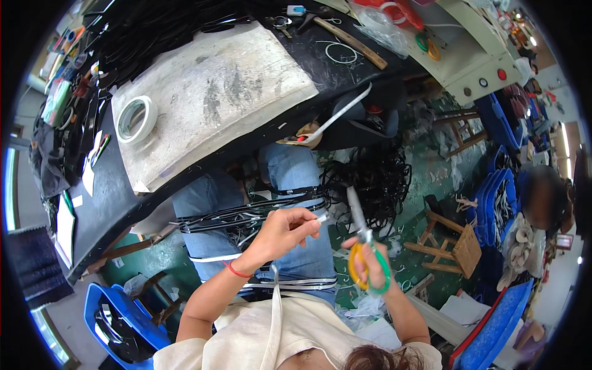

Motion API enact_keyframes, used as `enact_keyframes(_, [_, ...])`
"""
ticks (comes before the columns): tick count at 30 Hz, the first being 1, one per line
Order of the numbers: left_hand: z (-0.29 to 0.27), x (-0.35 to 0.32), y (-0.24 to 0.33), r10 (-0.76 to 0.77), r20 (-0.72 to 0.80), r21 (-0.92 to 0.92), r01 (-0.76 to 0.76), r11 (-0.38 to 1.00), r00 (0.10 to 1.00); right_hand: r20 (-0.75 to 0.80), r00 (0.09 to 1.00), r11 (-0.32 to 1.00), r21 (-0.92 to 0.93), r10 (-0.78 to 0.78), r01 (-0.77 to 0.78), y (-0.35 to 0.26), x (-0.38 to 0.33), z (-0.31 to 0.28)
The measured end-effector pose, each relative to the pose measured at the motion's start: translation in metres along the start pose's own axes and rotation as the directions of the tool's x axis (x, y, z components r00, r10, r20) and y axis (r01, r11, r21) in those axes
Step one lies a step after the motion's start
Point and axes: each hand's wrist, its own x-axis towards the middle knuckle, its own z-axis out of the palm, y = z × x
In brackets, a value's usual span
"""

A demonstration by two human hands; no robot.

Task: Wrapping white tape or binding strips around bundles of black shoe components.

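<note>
My left hand (285, 233), with a red string at its wrist, is closed in a pinch over my lap. A small white piece (322, 218) sticks out from between its thumb and finger; its kind is too small to make out. In my right hand (372, 262) is a pair of scissors (357, 211) with one yellow and one green handle loop. Their blades point up and away, a short way right of the pinched piece. Bundles of thin black strips (216, 221) lie across my jeans, and white strips (302, 284) cross nearer to me.
Ahead stands a black table with a stained white board (234, 80) and a tape roll (137, 119). A hammer (350, 42) lies at its far right. Black strips (382, 191) heap on the floor beside a wooden stool (459, 251). A blue bin (98, 302) stands at lower left.
</note>
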Motion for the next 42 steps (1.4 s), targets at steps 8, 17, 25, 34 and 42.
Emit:
enact_keyframes(8, [0.019, -0.01, -0.02, 0.506, -0.056, 0.376, -0.451, 0.809, 0.861, 0.025, 0.722, 0.348, -0.864, -0.692, 0.363, -0.144, 0.164, 0.006])
enact_keyframes(17, [0.003, -0.03, -0.006, 0.411, -0.483, 0.154, -0.388, 0.909, 0.773, 0.363, 0.905, 0.637, -0.649, -0.221, 0.416, -0.116, 0.096, 0.085])
enact_keyframes(25, [0.001, -0.059, -0.027, 0.501, -0.226, 0.253, -0.446, 0.859, 0.836, 0.107, 0.906, 0.629, -0.686, -0.409, 0.365, -0.017, 0.029, 0.068])
enact_keyframes(34, [-0.055, -0.181, -0.086, -0.197, -0.226, 0.375, 0.272, 0.886, 0.954, -0.398, 0.744, -0.102, -0.844, -0.536, -0.526, 0.04, -0.108, -0.257])
enact_keyframes(42, [-0.031, -0.108, -0.062, 0.352, -0.326, 0.479, -0.168, 0.862, 0.877, -0.24, 0.94, 0.782, 0.525, -0.241, 0.335, 0.04, 0.053, -0.023])
